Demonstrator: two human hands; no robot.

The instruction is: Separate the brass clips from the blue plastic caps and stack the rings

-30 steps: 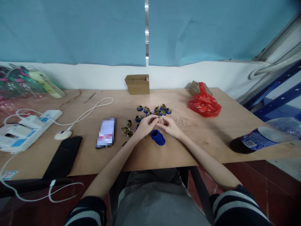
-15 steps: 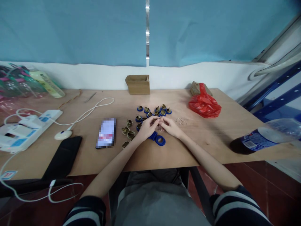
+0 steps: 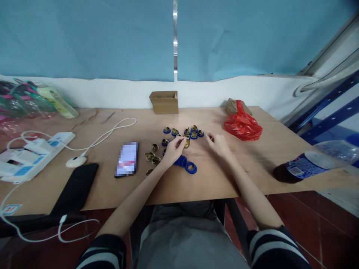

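My left hand (image 3: 174, 149) pinches a small brass piece (image 3: 187, 142) just above the wooden table (image 3: 213, 179). Below it lie loose blue rings (image 3: 187, 165). Behind it stands a group of several brass pieces set on blue rings (image 3: 183, 132), and bare brass pieces (image 3: 151, 157) lie to its left. My right hand (image 3: 218, 144) has its fingers curled down where thin wire rings lay a moment ago; its fingers hide what it holds, if anything.
A phone (image 3: 126, 158) and a black case (image 3: 75, 190) lie left of the parts. A white power strip (image 3: 30, 153) with cables sits far left. A small cardboard box (image 3: 164, 101) and a red plastic bag (image 3: 243, 125) stand at the back; a dark bottle (image 3: 311, 164) lies at right.
My hands have parted. The right hand moved right to where the wire rings lay; the left hand keeps the brass piece. The stacked blue rings have spread out flat.
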